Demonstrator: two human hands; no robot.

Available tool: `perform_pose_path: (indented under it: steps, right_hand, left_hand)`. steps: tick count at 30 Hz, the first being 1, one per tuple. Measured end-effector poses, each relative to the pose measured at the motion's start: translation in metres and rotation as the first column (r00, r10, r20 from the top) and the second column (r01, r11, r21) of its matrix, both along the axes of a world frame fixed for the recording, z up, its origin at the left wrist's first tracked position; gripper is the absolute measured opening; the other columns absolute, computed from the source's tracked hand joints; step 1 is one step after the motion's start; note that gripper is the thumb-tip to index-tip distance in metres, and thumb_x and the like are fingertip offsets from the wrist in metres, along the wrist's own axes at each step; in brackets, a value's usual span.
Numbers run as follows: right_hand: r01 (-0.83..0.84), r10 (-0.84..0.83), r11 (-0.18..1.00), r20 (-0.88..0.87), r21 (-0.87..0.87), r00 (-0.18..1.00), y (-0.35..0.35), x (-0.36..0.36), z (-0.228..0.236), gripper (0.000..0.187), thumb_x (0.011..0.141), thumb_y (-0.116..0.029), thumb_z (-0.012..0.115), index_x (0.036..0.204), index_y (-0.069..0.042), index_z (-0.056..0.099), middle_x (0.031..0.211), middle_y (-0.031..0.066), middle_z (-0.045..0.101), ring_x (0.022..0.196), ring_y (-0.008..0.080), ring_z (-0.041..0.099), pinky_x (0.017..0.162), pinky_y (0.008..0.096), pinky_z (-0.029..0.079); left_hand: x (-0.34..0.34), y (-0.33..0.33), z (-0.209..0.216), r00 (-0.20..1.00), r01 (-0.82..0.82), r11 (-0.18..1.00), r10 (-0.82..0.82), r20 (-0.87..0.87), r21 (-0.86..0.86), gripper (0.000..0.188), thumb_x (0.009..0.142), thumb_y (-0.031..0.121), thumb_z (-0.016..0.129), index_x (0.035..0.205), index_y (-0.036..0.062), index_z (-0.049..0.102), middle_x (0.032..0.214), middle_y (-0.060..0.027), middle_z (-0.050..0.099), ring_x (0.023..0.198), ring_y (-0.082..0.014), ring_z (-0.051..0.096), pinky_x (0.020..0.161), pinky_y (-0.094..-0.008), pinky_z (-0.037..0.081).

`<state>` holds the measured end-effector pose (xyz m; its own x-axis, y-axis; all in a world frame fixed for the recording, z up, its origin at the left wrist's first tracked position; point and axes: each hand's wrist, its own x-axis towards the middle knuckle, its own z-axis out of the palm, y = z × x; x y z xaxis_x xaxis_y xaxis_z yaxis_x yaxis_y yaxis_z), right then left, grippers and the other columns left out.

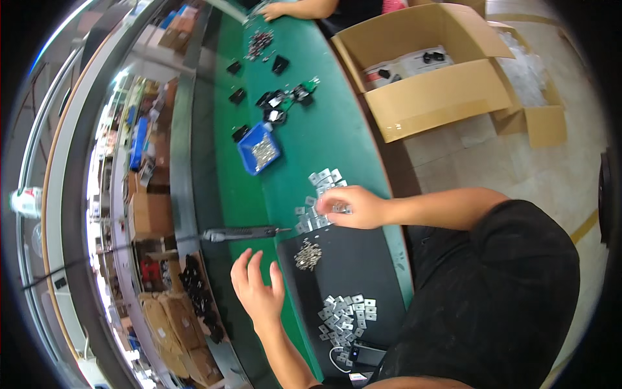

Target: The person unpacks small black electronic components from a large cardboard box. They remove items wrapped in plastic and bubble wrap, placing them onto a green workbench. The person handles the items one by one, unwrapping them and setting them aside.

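Observation:
My left hand (260, 293) is raised with its fingers spread, holding nothing. Just beyond its fingertips hangs a dark electric screwdriver (245, 233) on a cord, its bit pointing right. My right hand (355, 207) is over a cluster of small square metal plates (315, 221). Its fingers curl toward the thumb and blur a little; what they pinch, if anything, cannot be made out. A small heap of screws (308, 255) lies on the black mat (363, 259) between my hands. Nearer me, a second pile of metal plates (343, 318) covers part of the mat.
A blue bin (249, 163) of small metal parts sits farther up the green table (304, 71), near several black parts (275, 100). Another person's hand (275, 10) rests at the far end. An open cardboard box (440, 100) stands right of the table. Shelves with boxes (150, 217) line the left.

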<state>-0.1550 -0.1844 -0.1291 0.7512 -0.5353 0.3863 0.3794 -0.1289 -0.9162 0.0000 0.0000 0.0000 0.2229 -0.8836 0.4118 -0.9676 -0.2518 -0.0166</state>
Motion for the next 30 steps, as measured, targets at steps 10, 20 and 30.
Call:
perform_pose_path:
  steps: [10,20,30]
  right_hand:
    - [0.354,-0.329,0.932,-0.58,-0.075,0.745,0.045,-0.249,-0.077,0.015,0.071,-0.005,0.055,0.085,-0.003,0.057,0.069,0.0048,0.058,0.057,0.0105,0.054,0.056,0.0247,0.044]
    - [0.02,-0.184,0.956,-0.546,-0.292,0.817,0.0,-0.229,-0.07,0.011,0.073,-0.008,0.056,0.084,-0.007,0.057,0.076,0.0043,0.058,0.063,0.0156,0.057,0.057,0.0283,0.045]
    - [0.226,-0.313,0.946,-0.469,-0.233,0.826,-0.171,-0.216,-0.075,0.01,0.074,-0.009,0.058,0.084,-0.007,0.06,0.073,0.0052,0.058,0.062,0.0132,0.056,0.056,0.0266,0.045]
  left_hand:
    - [0.02,-0.061,-0.057,0.96,0.147,0.98,-0.175,-0.219,-0.136,0.017,0.08,0.012,0.055,0.093,0.0025,0.058,0.099,-0.0111,0.058,0.089,-0.0219,0.055,0.069,-0.0303,0.043]
    - [-0.01,-0.11,-0.054,0.899,0.139,0.972,-0.204,-0.387,-0.19,0.013,0.077,0.007,0.054,0.087,0.001,0.059,0.094,-0.0131,0.059,0.086,-0.0243,0.056,0.07,-0.0311,0.044]
    - [-0.128,-0.321,-0.068,0.381,0.862,0.481,-0.822,-0.422,-0.16,0.018,0.064,0.004,0.062,0.081,0.0034,0.059,0.084,-0.0111,0.059,0.072,-0.0247,0.058,0.064,-0.032,0.048]
